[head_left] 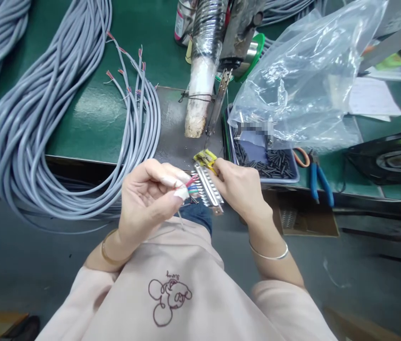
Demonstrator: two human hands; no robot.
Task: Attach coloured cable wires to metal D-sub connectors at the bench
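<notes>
My left hand is closed, pinching a bundle of thin coloured wires at the fingertips. My right hand is closed on a long metal multi-pin connector, held tilted just in front of the table edge. The wires meet the connector's pins. A yellow piece sits at the connector's far end, right under the tip of a soldering iron that hangs on a stand.
Big coils of grey cable with stripped ends lie on the green table at left. A tray of small black sleeves, a clear plastic bag, blue-handled pliers and a white-wrapped tube stand at right and centre.
</notes>
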